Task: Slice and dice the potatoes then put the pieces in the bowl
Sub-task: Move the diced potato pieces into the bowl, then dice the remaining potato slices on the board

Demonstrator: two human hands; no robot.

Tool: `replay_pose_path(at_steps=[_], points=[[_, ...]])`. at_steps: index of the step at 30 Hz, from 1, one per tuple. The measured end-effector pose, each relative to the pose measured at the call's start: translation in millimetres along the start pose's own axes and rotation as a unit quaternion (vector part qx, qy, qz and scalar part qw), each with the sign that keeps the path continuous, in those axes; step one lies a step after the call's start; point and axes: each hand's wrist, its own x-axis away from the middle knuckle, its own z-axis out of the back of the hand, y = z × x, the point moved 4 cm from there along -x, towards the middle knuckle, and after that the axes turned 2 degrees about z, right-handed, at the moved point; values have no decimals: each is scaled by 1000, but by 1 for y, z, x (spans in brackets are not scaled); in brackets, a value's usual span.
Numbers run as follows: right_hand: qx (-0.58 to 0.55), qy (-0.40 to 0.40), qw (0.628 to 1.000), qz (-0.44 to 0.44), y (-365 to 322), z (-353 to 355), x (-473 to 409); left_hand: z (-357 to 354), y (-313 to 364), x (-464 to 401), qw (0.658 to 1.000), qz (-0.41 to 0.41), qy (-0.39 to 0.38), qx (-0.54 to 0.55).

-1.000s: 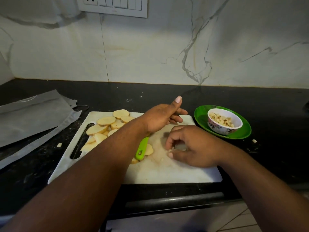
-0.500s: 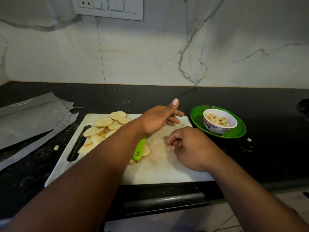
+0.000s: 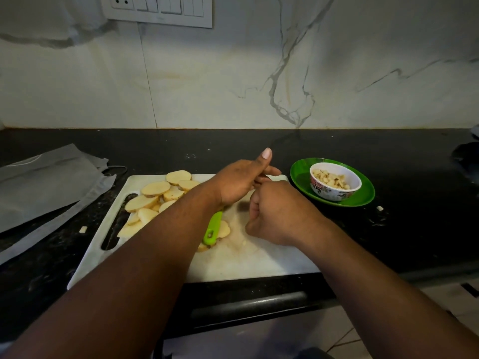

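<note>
A white cutting board [image 3: 259, 263] lies on the black counter. Several raw potato slices [image 3: 155, 189] are piled on its left part, and one more slice [image 3: 225, 228] lies under the knife's handle. My left hand [image 3: 241, 183] grips the knife by its green handle [image 3: 213, 229], thumb pointing up; the blade is hidden. My right hand [image 3: 277, 213] hovers over the board beside the left hand, fingers curled in on diced pieces that I cannot see. A small floral bowl [image 3: 329, 195] with diced potato stands on a green plate [image 3: 300, 174] right of the board.
A grey bag [image 3: 46, 182] lies flat on the counter to the left. Stray potato bits [image 3: 379, 208] sit right of the plate and left of the board. A dark object [image 3: 466, 154] is at the right edge. The marble wall with a switch panel [image 3: 158, 9] rises behind.
My right hand has lifted off the board with curled fingers and moved up toward the left hand. The left hand with the knife has stayed nearly in place.
</note>
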Motion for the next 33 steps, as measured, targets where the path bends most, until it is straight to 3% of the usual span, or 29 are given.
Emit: replay_pose_path(at_steps=[5, 8, 11, 14, 18, 20, 22, 24, 25, 27, 29, 31, 33], points=[[-34, -15, 999, -4, 8, 3, -5, 0, 3, 0, 1000, -12, 4, 6], [-136, -33, 989, -49, 31, 24, -9, 3, 6, -1, 999, -22, 20, 33], [-183, 51, 975, -117, 69, 63, -17, 13, 11, 0, 996, -40, 57, 60], [-100, 94, 975, -175, 107, 91, -32, 22, 15, 3, 991, -44, 82, 93], [83, -4, 979, -189, 138, 86, -53, 38, 20, 8, 991, -38, 112, 62], [138, -2, 976, -171, 143, 83, -55, 52, 26, 13, 990, -50, 130, 15], [138, 75, 976, -152, 144, 87, -54, 69, 34, 22, 987, -59, 146, -25], [49, 195, 970, -137, 135, 88, -49, 88, 39, 33, 983, -54, 168, -43], [4, 217, 969, -114, 123, 85, -48, 100, 38, 39, 980, -43, 186, -63], [-55, 174, 982, -49, 87, 73, -49, 122, 29, 47, 965, 2, 218, -143], [-65, 59, 996, 30, 50, 53, -53, 141, 16, 53, 946, 78, 224, -223], [-50, -61, 991, 105, 19, 30, -56, 152, 4, 55, 929, 149, 201, -274], [-53, -101, 980, 160, -1, 12, -60, 155, -7, 54, 916, 195, 158, -312]])
